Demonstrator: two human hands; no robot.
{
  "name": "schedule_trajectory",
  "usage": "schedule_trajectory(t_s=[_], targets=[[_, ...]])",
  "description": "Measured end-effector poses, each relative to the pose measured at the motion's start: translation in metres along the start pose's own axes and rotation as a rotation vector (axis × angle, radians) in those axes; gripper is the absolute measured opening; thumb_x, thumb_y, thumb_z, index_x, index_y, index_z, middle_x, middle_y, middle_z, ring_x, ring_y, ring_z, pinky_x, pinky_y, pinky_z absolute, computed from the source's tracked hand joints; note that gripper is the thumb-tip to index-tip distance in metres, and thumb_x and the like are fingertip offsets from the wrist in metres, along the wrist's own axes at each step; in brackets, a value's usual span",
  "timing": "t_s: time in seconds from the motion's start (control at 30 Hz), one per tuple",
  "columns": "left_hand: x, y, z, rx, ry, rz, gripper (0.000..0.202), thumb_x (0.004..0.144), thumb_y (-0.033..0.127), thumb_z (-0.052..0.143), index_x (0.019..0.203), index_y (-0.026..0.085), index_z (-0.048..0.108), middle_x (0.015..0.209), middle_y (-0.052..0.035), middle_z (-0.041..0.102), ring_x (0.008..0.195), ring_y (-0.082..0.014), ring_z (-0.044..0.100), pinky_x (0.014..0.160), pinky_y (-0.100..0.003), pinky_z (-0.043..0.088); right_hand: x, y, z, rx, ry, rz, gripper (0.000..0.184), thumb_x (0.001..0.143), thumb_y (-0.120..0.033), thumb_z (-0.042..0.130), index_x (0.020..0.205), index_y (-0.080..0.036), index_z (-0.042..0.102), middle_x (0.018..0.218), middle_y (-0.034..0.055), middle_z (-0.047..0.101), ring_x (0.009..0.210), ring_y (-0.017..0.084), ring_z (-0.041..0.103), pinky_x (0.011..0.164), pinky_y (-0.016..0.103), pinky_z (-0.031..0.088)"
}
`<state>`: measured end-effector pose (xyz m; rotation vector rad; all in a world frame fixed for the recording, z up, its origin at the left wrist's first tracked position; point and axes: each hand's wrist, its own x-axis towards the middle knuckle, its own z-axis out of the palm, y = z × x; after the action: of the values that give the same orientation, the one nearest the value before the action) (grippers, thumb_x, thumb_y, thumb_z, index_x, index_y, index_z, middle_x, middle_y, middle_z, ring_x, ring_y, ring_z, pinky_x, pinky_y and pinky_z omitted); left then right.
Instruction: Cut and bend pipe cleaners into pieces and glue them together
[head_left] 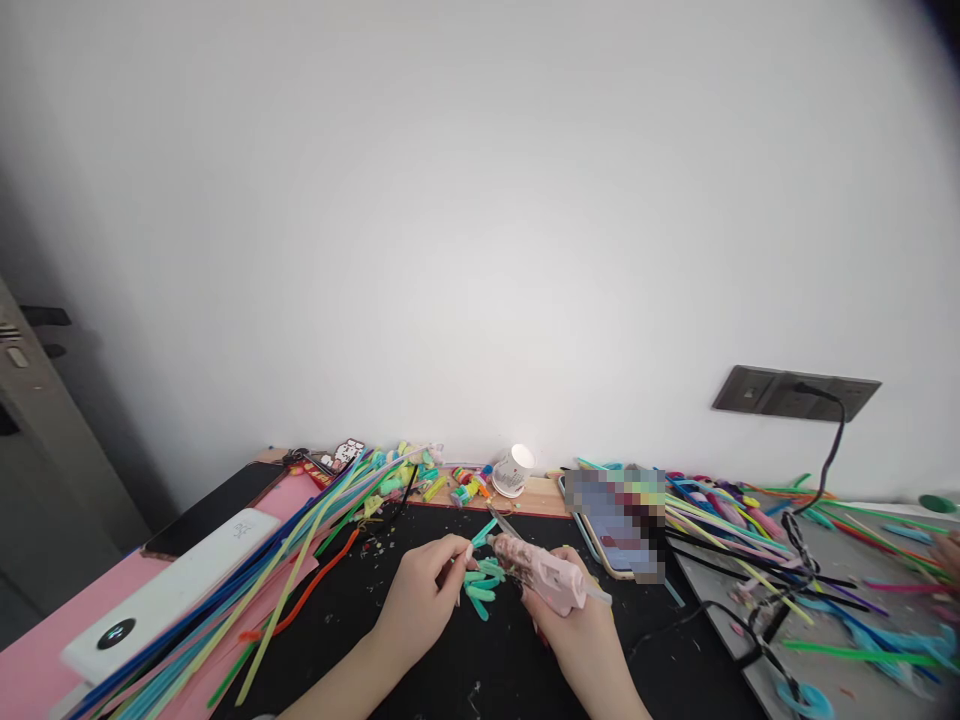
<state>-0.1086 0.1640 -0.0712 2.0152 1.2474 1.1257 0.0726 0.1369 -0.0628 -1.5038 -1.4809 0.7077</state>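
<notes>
My right hand (589,635) grips a pink hot glue gun (547,575), its nozzle pointing left toward my other hand. A glue stick end pokes out of the gun's rear. My left hand (420,590) has thumb and forefinger pinched together on a teal pipe cleaner piece (484,533) that reaches up and right, close to the nozzle. Whether nozzle and piece touch, I cannot tell. Between the hands, several short green and teal pipe cleaner pieces (480,592) lie on the black mat (337,630). A thin metal blade (510,527) shows behind the nozzle.
Long pipe cleaners (292,590) and a white oblong device (180,590) lie at left. A paper cup (514,468) stands by the wall. A phone (616,535) leans right of centre. Black cable (829,460) runs from the wall socket (795,392). Another person's hand (946,552) is at far right.
</notes>
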Motion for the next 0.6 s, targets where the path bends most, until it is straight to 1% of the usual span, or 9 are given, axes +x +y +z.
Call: schedule_trajectory(t_s=[0.1, 0.17, 0.23, 0.4, 0.5, 0.6], targets=[[-0.0001, 0.0000, -0.0005, -0.002, 0.005, -0.003, 0.026, 0.087, 0.024, 0.034, 0.073, 0.018, 0.055, 0.068, 0.0006, 0.060, 0.046, -0.0089, 0.050, 0.051, -0.019, 0.037, 0.0004, 0.0020, -0.0001, 0.000, 0.030, -0.029, 0.014, 0.066, -0.020, 0.054, 0.072, -0.021, 0.042, 0.049, -0.0075, 0.048, 0.036, 0.010, 0.042, 0.037, 0.019, 0.032], [0.0000, 0.0005, -0.0015, -0.004, 0.006, -0.007, 0.026, 0.087, 0.025, 0.034, 0.073, 0.018, 0.055, 0.068, 0.0006, 0.060, 0.046, -0.0090, 0.050, 0.051, -0.020, 0.038, 0.0008, 0.0021, -0.0005, -0.011, 0.068, -0.060, 0.014, 0.064, -0.019, 0.055, 0.071, -0.020, 0.043, 0.056, -0.0048, 0.054, 0.043, 0.011, 0.048, 0.040, 0.019, 0.036], [0.0001, 0.0008, -0.0025, -0.009, 0.002, -0.007, 0.026, 0.087, 0.025, 0.034, 0.073, 0.018, 0.055, 0.068, 0.0005, 0.060, 0.046, -0.0090, 0.050, 0.051, -0.019, 0.038, 0.0013, 0.0007, -0.0012, -0.031, 0.096, -0.073, 0.014, 0.063, -0.020, 0.056, 0.070, -0.020, 0.044, 0.061, -0.0030, 0.056, 0.049, 0.013, 0.052, 0.045, 0.020, 0.040], [-0.0001, -0.0010, -0.0033, -0.019, 0.011, -0.014, 0.026, 0.087, 0.026, 0.035, 0.074, 0.018, 0.055, 0.068, 0.0007, 0.060, 0.046, -0.0092, 0.051, 0.050, -0.019, 0.038, 0.0014, -0.0056, -0.0042, -0.078, 0.148, -0.012, 0.013, 0.063, -0.026, 0.057, 0.067, -0.020, 0.046, 0.059, -0.0021, 0.055, 0.051, 0.015, 0.053, 0.048, 0.022, 0.042], [0.0000, -0.0018, -0.0028, -0.029, 0.012, -0.018, 0.027, 0.087, 0.027, 0.035, 0.074, 0.018, 0.056, 0.068, 0.0006, 0.061, 0.045, -0.0092, 0.051, 0.049, -0.019, 0.038, 0.0013, -0.0053, -0.0046, -0.060, 0.127, -0.024, 0.012, 0.064, -0.026, 0.055, 0.069, -0.020, 0.046, 0.060, -0.0022, 0.054, 0.054, 0.015, 0.053, 0.051, 0.023, 0.042], [0.0005, -0.0011, -0.0024, -0.036, 0.013, -0.013, 0.026, 0.087, 0.027, 0.035, 0.074, 0.018, 0.056, 0.067, 0.0006, 0.061, 0.045, -0.0093, 0.052, 0.049, -0.019, 0.038, 0.0014, -0.0011, -0.0029, -0.021, 0.065, -0.028, 0.012, 0.065, -0.023, 0.053, 0.068, -0.021, 0.042, 0.057, -0.0046, 0.048, 0.048, 0.012, 0.048, 0.045, 0.021, 0.038]])
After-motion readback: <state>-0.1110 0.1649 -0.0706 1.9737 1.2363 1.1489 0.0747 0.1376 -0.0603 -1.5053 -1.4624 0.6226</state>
